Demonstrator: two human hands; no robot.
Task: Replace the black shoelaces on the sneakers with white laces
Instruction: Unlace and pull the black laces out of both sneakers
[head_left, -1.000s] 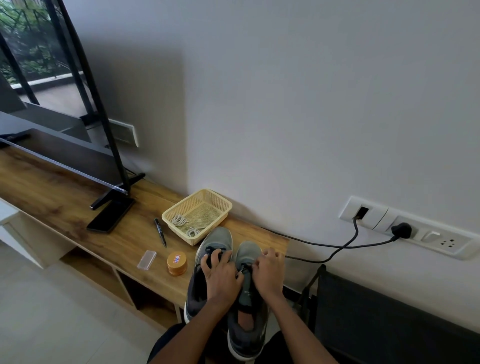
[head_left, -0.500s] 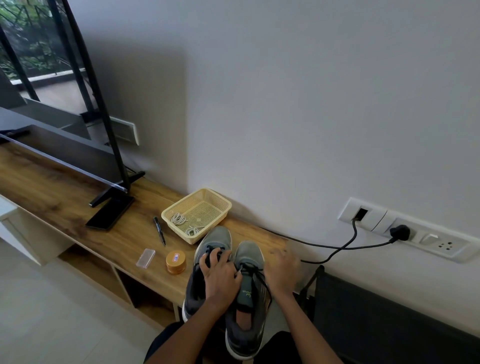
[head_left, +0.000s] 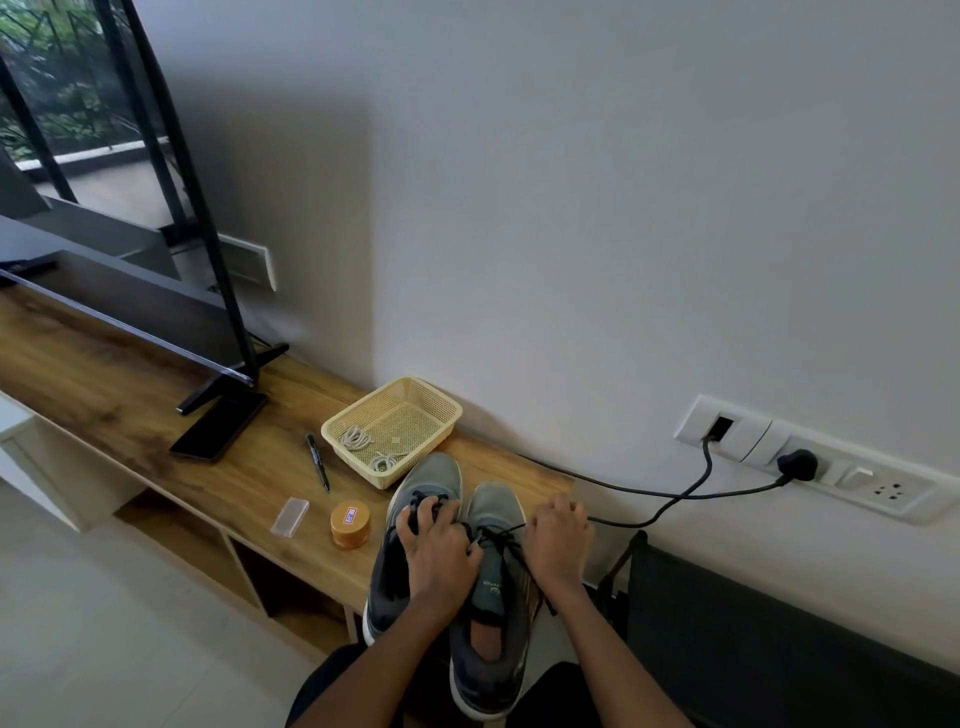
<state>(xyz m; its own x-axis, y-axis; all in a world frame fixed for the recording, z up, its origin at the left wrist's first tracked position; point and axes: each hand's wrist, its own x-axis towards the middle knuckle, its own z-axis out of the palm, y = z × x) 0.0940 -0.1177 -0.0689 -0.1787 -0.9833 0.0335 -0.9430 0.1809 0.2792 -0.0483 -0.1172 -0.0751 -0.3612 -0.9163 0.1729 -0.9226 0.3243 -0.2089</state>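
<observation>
At the edge of the worktop (head_left: 130, 374), the left hand (head_left: 436, 551) grips the left sneaker (head_left: 431, 475), steadying it. The right hand (head_left: 558, 540) pinches the loosened black lace (head_left: 506, 543) of the right sneaker (head_left: 496, 506), drawn sideways. Pulling steadily, eyelet by eyelet, should avoid snags. White laces (head_left: 356, 439) lie coiled in the basket (head_left: 452, 410).

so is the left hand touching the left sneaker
Touching. The head view shows the left hand lying on the left sneaker, fingers curled over its black laces.
</observation>
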